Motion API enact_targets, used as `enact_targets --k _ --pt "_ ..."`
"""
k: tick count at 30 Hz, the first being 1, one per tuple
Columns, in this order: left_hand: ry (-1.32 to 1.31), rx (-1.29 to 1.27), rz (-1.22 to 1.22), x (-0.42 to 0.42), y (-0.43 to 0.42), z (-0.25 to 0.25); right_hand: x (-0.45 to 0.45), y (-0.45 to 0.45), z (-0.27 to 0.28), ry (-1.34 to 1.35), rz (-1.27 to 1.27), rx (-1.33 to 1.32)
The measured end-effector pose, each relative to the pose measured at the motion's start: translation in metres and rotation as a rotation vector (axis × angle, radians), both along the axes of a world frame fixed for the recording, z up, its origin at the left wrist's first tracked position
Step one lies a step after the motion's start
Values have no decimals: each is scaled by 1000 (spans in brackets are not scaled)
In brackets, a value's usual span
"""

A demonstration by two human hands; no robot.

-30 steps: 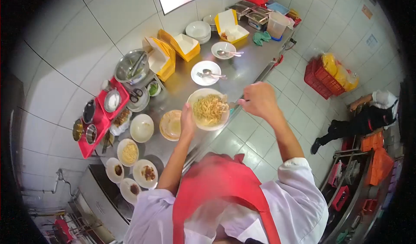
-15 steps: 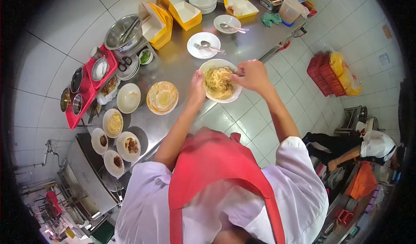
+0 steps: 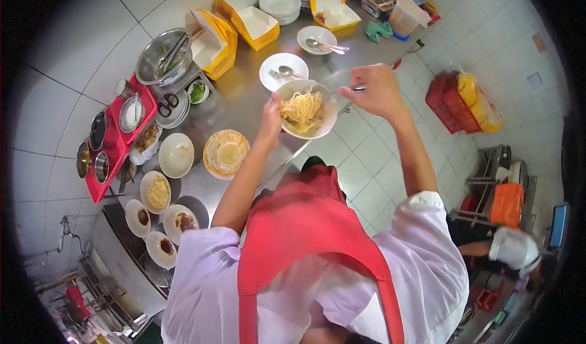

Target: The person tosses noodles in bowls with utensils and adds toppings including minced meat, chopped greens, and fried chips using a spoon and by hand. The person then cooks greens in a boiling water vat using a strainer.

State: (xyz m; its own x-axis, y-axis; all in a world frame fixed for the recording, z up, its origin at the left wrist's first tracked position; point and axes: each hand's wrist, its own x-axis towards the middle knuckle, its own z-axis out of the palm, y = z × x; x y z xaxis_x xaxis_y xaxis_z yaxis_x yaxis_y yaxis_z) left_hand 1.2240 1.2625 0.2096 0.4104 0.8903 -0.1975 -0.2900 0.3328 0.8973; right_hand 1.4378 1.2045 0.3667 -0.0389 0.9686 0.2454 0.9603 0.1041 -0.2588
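My left hand (image 3: 271, 119) grips the left rim of a white bowl (image 3: 317, 129), which is tilted near the counter's front edge. Noodles (image 3: 303, 107) are heaped in the bowl, toward its upper left side. My right hand (image 3: 376, 90) is closed round the handle of a metal utensil (image 3: 359, 88), to the right of the bowl and a little above it. The utensil's far end is hard to make out among the noodles. Just behind the bowl lies a white plate (image 3: 268, 65) with a spoon and fork on it.
A sauce-stained bowl (image 3: 210, 155) and several bowls stand at the left, beside red trays (image 3: 115, 133) of containers. Yellow boxes (image 3: 265, 39) and a metal bowl (image 3: 146, 66) line the wall. Another person (image 3: 513, 247) is at the far right, near racks.
The bowl is more tilted, and the noodles have shifted toward its upper left. My right hand has moved away to the right. The other person has moved lower in view.
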Motion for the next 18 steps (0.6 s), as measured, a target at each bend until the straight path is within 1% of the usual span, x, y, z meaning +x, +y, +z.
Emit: enact_targets --k 1,3,4,5,6,7,8,9,10,12,13,14,16,18 --pt "6 -23 22 -3 8 -9 6 7 2 1 16 9" --pt "45 -26 56 7 17 2 21 21 3 -134 -13 107" --pt "82 -40 80 14 20 7 20 35 -13 -210 71 112" --pt "4 -45 61 25 27 -4 21 51 -35 -290 152 130" --pt "-76 -30 40 37 39 -20 31 64 -51 -157 193 65" --pt "-80 20 107 50 49 -33 40 79 -54 -28 239 14" --pt "-84 68 175 60 56 -41 49 87 -34 1 261 32" --pt "-79 13 185 63 63 -28 58 94 -14 35 283 39" --pt "-68 -62 186 66 64 -18 67 101 -4 31 301 65" --pt "-23 -80 221 82 79 -28 87 115 6 -37 205 96" --pt "21 -120 242 91 88 -34 93 127 -8 -122 226 136" --pt "30 -111 238 101 92 -36 99 136 -23 -113 220 144" --pt "-94 -122 272 123 101 -36 111 153 -38 61 342 -46" --pt "-122 -95 272 131 122 -21 133 171 -26 25 346 -10"
